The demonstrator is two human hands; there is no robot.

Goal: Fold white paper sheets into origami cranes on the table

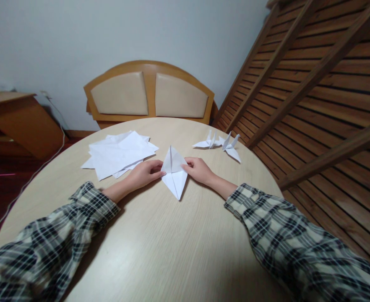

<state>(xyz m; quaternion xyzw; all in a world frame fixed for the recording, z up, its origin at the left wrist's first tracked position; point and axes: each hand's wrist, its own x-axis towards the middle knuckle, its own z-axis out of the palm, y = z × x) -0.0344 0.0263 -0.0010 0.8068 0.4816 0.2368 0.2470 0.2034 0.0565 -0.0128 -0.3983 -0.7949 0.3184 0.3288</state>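
Observation:
A white sheet folded into a kite-shaped diamond (174, 174) lies on the round pale wooden table (160, 243), its upper flap lifted. My left hand (145, 173) pinches the diamond's left corner with curled fingers. My right hand (197, 168) pinches the right corner in the same way. Both arms wear plaid sleeves and rest on the table.
A loose pile of white paper sheets (118, 153) lies to the left of my left hand. Two folded paper cranes (221, 144) stand at the table's far right. A wooden chair with padded back (149, 94) stands behind the table, slatted wooden frames (313, 84) at right.

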